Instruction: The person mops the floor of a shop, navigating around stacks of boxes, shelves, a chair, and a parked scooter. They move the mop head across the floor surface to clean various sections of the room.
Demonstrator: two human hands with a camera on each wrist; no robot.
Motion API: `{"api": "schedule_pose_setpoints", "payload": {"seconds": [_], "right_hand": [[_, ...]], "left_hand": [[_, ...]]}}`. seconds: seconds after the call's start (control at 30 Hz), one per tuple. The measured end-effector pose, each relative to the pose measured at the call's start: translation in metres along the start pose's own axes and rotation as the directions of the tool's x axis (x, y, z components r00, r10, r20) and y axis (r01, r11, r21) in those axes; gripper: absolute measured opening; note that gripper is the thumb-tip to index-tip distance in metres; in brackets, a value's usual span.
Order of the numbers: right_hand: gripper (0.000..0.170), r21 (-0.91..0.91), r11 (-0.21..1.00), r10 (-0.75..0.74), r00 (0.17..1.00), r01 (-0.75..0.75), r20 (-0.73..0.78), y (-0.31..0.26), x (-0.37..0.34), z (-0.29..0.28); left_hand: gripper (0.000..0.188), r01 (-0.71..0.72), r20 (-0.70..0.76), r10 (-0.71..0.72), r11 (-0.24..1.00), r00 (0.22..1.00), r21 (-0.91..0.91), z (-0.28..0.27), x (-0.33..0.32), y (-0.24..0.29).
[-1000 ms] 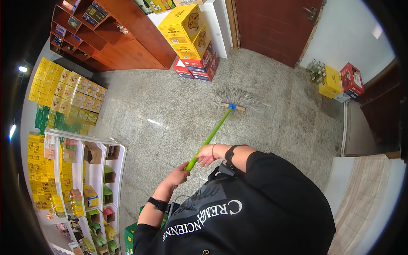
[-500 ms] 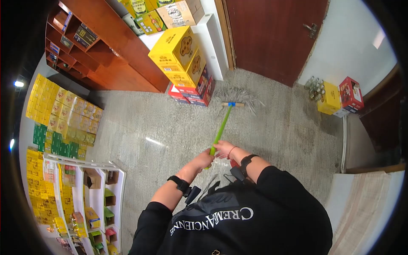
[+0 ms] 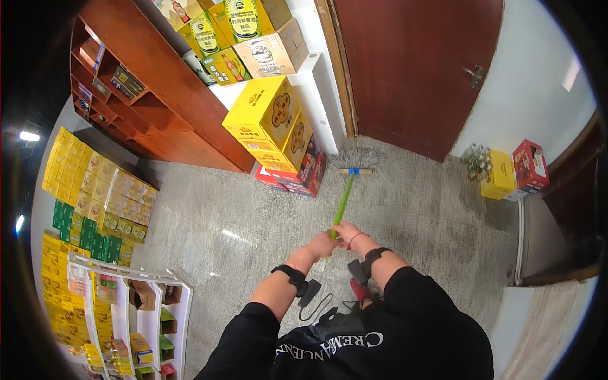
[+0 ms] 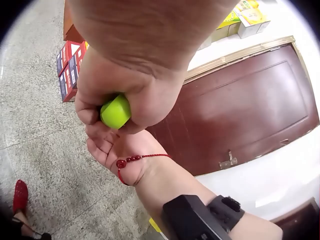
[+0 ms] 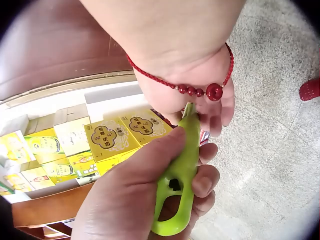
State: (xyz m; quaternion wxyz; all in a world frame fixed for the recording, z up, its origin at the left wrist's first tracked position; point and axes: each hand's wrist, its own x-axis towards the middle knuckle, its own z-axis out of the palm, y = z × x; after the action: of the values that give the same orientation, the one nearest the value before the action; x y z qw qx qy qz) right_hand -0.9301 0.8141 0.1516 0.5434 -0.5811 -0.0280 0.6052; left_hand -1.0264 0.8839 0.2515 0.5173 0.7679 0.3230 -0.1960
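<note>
- Left hand (image 3: 321, 246): grip closed round the rear end of the lime-green plastic mop handle (image 3: 342, 206), fingers curled, thumb along the top in right wrist view; moulded end with an oval slot (image 5: 172, 207) pokes out of it.
- Right hand (image 3: 348, 235): just ahead of the left, grip looser, fingers partly curled about the same handle; fingertips only partly visible.
- Handle runs from the hands at frame centre up to the pale wooden bar (image 3: 346, 171) with blue plastic clamp (image 3: 354, 171).
- Grey string mop head (image 3: 359, 158): upper centre of head view, strands spread on the speckled grey stone floor (image 3: 253, 215), just right of 2 red cardboard cartons (image 3: 307, 177), near the foot of the dark red-brown door (image 3: 418, 76).
- 2 yellow cardboard cartons (image 3: 258, 116) sit stacked on the red ones.
- Right wrist: red beaded cord bracelet (image 5: 192, 91). Both wrists: black straps (image 3: 375, 256) with camera units.
- White shelf unit (image 3: 147, 271), lower left of head view, holds packaged goods.
- Red shoe (image 4: 20, 196), lower left of left wrist view.
</note>
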Motion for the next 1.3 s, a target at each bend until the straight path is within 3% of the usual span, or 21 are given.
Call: {"api": "schedule_pose_setpoints", "payload": {"seconds": [0.17,0.23,0.3,0.37,0.43,0.5,0.57,0.67,0.77,0.87,0.93,1.03,1.17,1.3], "right_hand": [[0.029,-0.128,0.990,0.055,0.998,-0.053,0.015,0.013,-0.002,0.023],[0.032,-0.303,0.949,0.117,0.991,-0.091,0.068,0.035,0.007,0.040],[0.036,-0.371,0.922,0.126,0.992,-0.109,0.022,0.047,0.000,0.065],[0.042,-0.550,0.830,0.160,0.985,-0.096,0.070,0.060,-0.015,0.091],[0.048,-0.546,0.826,0.217,0.973,-0.139,0.080,0.084,-0.023,0.117],[0.053,-0.632,0.760,0.314,0.937,-0.153,0.151,0.113,-0.032,0.145],[0.056,-0.660,0.738,0.321,0.933,-0.136,0.166,0.138,-0.053,0.173],[0.059,-0.832,0.551,0.392,0.900,-0.062,0.193,0.171,-0.086,0.215],[0.060,-0.894,0.448,0.440,0.875,-0.019,0.202,0.193,-0.108,0.244],[0.064,-0.871,0.491,0.481,0.844,-0.033,0.239,0.236,-0.117,0.259],[0.065,-0.870,0.493,0.485,0.836,-0.018,0.258,0.256,-0.123,0.262],[0.063,-0.841,0.541,0.462,0.837,-0.004,0.293,0.268,-0.144,0.264],[0.059,-0.789,0.606,0.472,0.843,-0.098,0.257,0.278,-0.179,0.245],[0.058,-0.736,0.657,0.432,0.882,-0.163,0.191,0.287,-0.188,0.197]], "left_hand": [[0.036,-0.052,-0.050,0.064,0.976,0.997,0.212,-0.008,-0.010,-0.051],[0.042,-0.050,-0.020,0.057,0.961,0.998,0.270,-0.013,-0.029,-0.082],[0.046,-0.037,0.000,0.038,0.973,0.999,0.228,-0.017,-0.060,-0.107],[0.051,-0.024,0.026,0.020,0.981,0.999,0.193,-0.022,-0.099,-0.123],[0.057,0.131,0.082,-0.142,0.984,0.986,0.124,-0.025,-0.144,-0.136],[0.059,0.103,0.067,-0.116,0.980,0.991,0.168,-0.024,-0.183,-0.171],[0.060,0.079,0.064,-0.094,0.974,0.993,0.211,-0.023,-0.221,-0.199],[0.061,0.096,0.082,-0.117,0.968,0.990,0.233,-0.019,-0.288,-0.231],[0.062,0.046,0.115,-0.091,0.937,0.989,0.346,-0.018,-0.334,-0.261],[0.063,0.027,0.148,-0.097,0.908,0.984,0.419,-0.009,-0.372,-0.300],[0.065,-0.083,0.166,0.018,0.915,0.986,0.395,-0.005,-0.388,-0.318],[0.066,-0.150,0.207,0.056,0.870,0.977,0.470,0.007,-0.408,-0.330],[0.063,-0.154,0.285,-0.004,0.836,0.958,0.527,0.021,-0.414,-0.281],[0.064,-0.301,0.384,0.075,0.765,0.920,0.570,0.048,-0.387,-0.252]]}}
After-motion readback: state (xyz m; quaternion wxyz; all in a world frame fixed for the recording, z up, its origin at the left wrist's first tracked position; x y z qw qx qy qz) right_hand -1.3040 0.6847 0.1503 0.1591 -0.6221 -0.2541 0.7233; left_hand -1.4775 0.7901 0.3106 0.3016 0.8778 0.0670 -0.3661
